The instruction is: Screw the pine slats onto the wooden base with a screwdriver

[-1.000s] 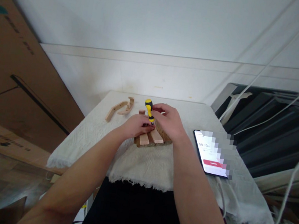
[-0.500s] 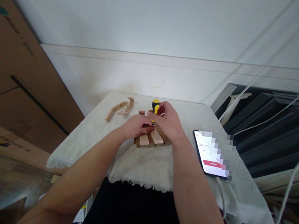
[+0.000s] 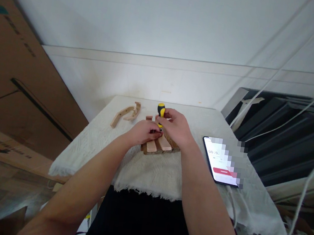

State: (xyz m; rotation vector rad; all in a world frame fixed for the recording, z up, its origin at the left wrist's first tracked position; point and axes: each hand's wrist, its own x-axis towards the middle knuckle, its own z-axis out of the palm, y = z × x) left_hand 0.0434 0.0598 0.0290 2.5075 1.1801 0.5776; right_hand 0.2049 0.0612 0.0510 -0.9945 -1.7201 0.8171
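My right hand [image 3: 177, 125] is closed around a yellow and black screwdriver [image 3: 161, 109], which stands nearly upright with its tip down. My left hand [image 3: 144, 132] is closed, fingertips pinched beside the screwdriver's lower end; what they hold is hidden. Both hands are over a dark brown slatted wooden piece [image 3: 148, 152] lying on the table. Two lighter wooden strips lie across it, a left strip [image 3: 151, 146] and a right strip [image 3: 166, 145]. Behind my left hand, the end of another small wooden piece [image 3: 149, 118] shows.
Curved wooden parts with holes [image 3: 122, 114] lie at the back left of the cloth-covered table [image 3: 149, 174]. To the right rests a phone [image 3: 221, 161] with its screen lit. A large cardboard box [image 3: 26, 87] stands on the left, and white cables [image 3: 284, 65] hang at the right.
The screwdriver's handle has tilted slightly to the left, and my right hand's fingers have shifted round it. My left hand has stayed in place.
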